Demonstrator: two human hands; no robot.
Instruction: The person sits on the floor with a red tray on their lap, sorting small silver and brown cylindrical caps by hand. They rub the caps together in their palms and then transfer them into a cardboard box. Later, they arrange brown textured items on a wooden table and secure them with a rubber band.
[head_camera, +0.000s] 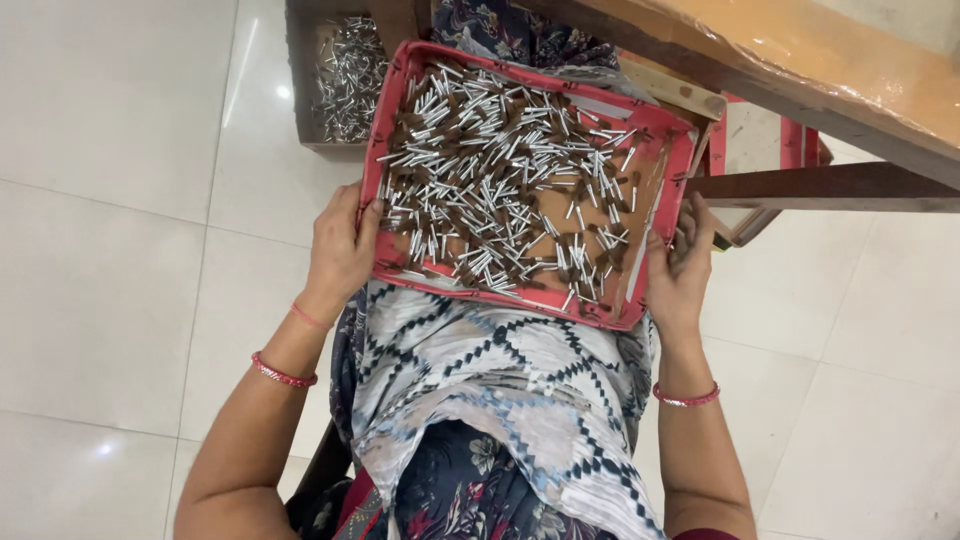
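Inspector: Left hand (342, 250) is closed on the left rim of a shallow red-edged tray (672, 150), thumb over the edge, fingers underneath. Right hand (678, 268) grips the right rim in the same manner, fingers curled around the side wall.

Clerk: Position of the tray?

Inspector: Held between both hands over the person's lap, resting against or just above a patterned grey-and-white cloth (480, 370) draped over the knees. I cannot tell whether it touches the cloth. It sits roughly level, slightly skewed to the frame.

Clerk: Contents?

Inspector: Many small silver metal tubes with brown tips (500, 170), loose and lying in all directions, spread across most of the tray's brown base. They are denser toward the far and left portions; a bare patch shows near the right wall.

Clerk: Surroundings?

Inspector: A cardboard box (300, 100) stands on the white tiled floor (120, 200) beyond the tray's left corner, holding more silver tubes. A wooden tabletop (800, 60) wrapped in clear film runs across the upper right, with a dark wooden rail beneath it near the right hand. Red bangles (283, 373) sit on both wrists.
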